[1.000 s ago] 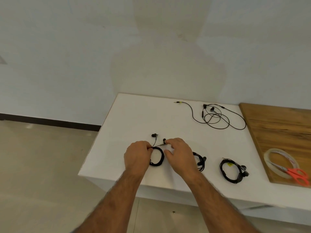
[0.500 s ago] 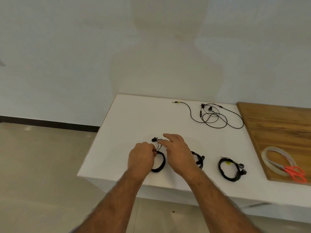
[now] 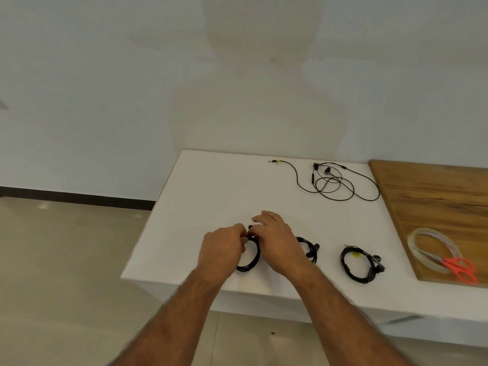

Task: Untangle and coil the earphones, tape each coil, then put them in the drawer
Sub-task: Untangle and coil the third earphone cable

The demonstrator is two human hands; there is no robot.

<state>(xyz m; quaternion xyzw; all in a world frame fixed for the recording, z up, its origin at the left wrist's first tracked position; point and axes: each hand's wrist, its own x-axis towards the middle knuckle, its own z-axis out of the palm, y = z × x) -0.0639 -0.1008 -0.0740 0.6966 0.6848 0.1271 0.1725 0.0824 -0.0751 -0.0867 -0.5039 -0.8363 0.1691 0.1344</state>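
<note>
While both hands (image 3: 253,244) pinch one coil (image 3: 249,261), two coiled earphones (image 3: 360,264), one loose earphone (image 3: 335,183).

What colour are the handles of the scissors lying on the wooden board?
Bright orange-red handles on the scissors, clearest in the head view.

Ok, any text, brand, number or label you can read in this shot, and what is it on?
No readable text anywhere.
Yellow tag on the rightmost coiled earphones: too small to tell if it carries print.
Tape roll, red scissors, loose earphones: no markings visible.
</note>
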